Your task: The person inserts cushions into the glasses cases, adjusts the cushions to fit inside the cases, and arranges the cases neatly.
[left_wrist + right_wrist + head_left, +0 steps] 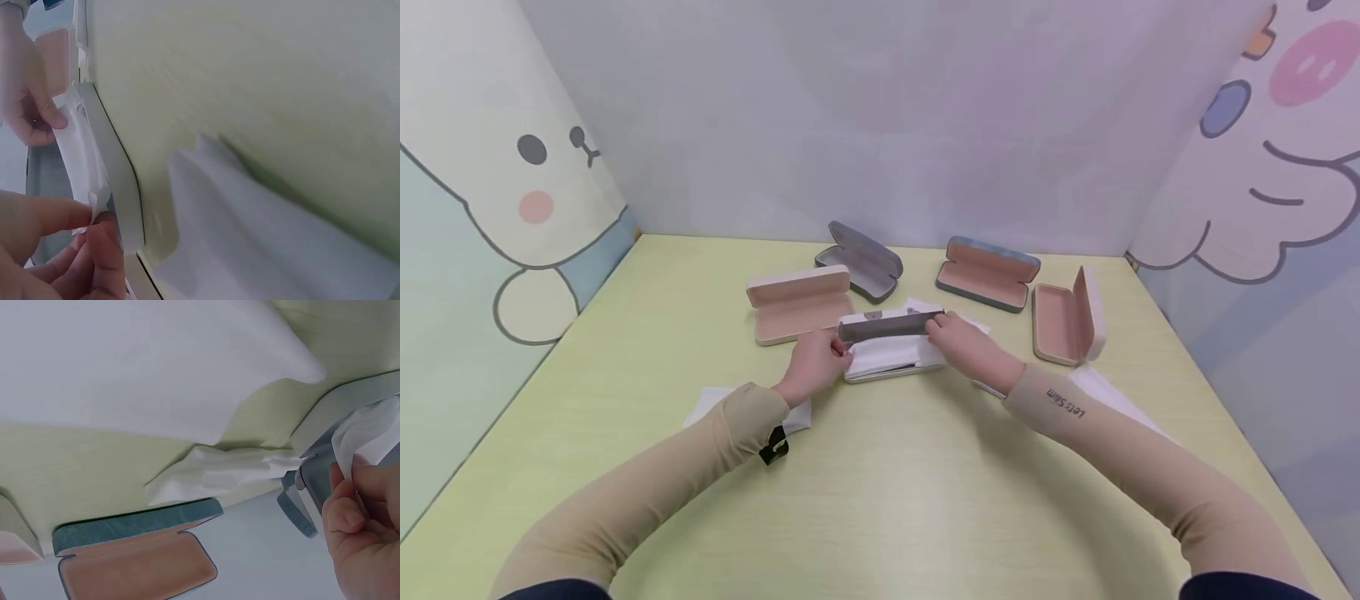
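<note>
Two hands (817, 367) (972, 348) pinch one of perhaps four cloths (883, 354) amid five cases (883, 328).

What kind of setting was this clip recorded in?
Likely a staged tabletop recording booth, not an everyday room: cartoon-printed side walls flank a pale yellow table, where several open hinged cases are set out.

Both hands (815, 364) (970, 345) in pinch grips

Head view was bright and evenly lit; soft shadows fell beneath both sleeves (658, 479), and a pale sheen lay between them toward the table's (880, 517) near edge. Left wrist view was hazy, foreground cloth (262, 231) blurred. Right wrist view was dimmer.
</note>
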{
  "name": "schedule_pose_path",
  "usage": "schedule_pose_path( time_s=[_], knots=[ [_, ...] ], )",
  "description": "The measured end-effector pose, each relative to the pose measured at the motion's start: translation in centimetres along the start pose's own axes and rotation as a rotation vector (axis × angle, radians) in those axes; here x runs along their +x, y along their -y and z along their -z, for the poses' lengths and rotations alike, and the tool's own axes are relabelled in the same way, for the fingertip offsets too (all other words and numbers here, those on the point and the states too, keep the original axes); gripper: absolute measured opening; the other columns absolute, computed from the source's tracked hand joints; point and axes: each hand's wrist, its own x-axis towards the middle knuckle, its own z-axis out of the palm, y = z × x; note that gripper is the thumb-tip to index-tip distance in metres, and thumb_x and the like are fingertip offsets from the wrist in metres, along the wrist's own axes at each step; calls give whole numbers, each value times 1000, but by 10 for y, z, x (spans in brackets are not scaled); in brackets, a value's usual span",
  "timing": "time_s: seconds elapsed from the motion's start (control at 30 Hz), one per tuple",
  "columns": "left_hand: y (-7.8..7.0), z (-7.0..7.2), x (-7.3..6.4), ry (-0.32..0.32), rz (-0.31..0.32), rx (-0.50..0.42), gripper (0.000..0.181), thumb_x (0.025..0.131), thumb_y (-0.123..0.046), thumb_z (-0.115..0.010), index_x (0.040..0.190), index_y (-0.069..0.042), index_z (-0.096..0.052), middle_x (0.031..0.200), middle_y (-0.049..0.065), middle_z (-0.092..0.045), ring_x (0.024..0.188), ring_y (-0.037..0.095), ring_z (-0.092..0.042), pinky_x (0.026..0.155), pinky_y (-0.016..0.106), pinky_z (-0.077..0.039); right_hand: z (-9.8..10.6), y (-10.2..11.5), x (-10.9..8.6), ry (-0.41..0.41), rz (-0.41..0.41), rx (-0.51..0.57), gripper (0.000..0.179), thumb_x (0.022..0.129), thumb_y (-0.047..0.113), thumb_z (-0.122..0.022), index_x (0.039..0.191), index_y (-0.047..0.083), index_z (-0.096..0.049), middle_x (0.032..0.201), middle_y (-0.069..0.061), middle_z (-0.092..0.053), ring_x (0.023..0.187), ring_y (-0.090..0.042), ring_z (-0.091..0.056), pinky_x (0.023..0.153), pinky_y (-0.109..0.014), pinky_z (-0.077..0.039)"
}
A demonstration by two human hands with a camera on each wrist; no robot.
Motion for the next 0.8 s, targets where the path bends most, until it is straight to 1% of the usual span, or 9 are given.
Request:
schedule_pose_path(
  time_s=[0.13, 0.23, 0.33, 0.43, 0.57, 0.7, 0.8],
  knots=[
    [-1, -1, 0, 1, -24, 28, 12, 83, -10, -69, 79, 1, -70, 78, 13, -70, 74, 22, -60, 71, 31, -48, -6, 1, -1, -12, 41, -76, 7, 89, -7, -55, 88, -1, -57, 85, -15, -61, 83, -28, -56, 79, -38, -49],
    [-1, -2, 1, 7, -42, 69, 12, 83, -10, -68, 78, 1, -69, 78, 12, -70, 73, 22, -60, 71, 32, -49, -11, 0, -1, -19, 62, -127, 7, 89, -9, -54, 89, -2, -57, 87, -15, -60, 85, -28, -56, 81, -37, -50],
    [0, -3, 2, 17, -45, 98, 11, 83, -10, -68, 76, -1, -68, 75, 10, -68, 69, 19, -58, 66, 29, -46, -15, -1, -1, -36, 84, -158, 9, 87, -11, -55, 90, -3, -57, 88, -16, -60, 86, -28, -56, 81, -37, -51],
    [1, -5, 3, 25, -36, 109, 12, 82, -8, -67, 72, -3, -64, 70, 7, -63, 65, 17, -53, 60, 25, -41, -18, -1, -1, -52, 98, -168, 9, 87, -12, -55, 91, -4, -57, 88, -16, -60, 88, -28, -57, 82, -37, -52],
    [3, -7, 3, 27, -21, 113, 16, 81, -6, -65, 68, -6, -58, 66, 4, -57, 61, 16, -49, 56, 23, -35, -19, -1, -2, -47, 81, -154, 8, 87, -9, -56, 92, -4, -58, 89, -16, -61, 87, -29, -57, 81, -37, -51],
    [4, -7, 3, 27, -21, 102, 17, 82, -8, -65, 67, -6, -57, 66, 4, -56, 60, 15, -49, 55, 22, -35, -19, -3, -2, -29, 39, -129, 2, 89, -4, -57, 92, -4, -58, 88, -16, -61, 83, -28, -57, 77, -37, -51],
    [5, -5, 3, 27, -25, 102, 18, 82, -10, -66, 67, -5, -58, 66, 5, -58, 60, 16, -49, 56, 23, -36, -17, -4, -2, -30, 0, -99, 7, 92, 3, -58, 90, -4, -57, 86, -16, -61, 79, -28, -56, 74, -37, -50]
  ],
)
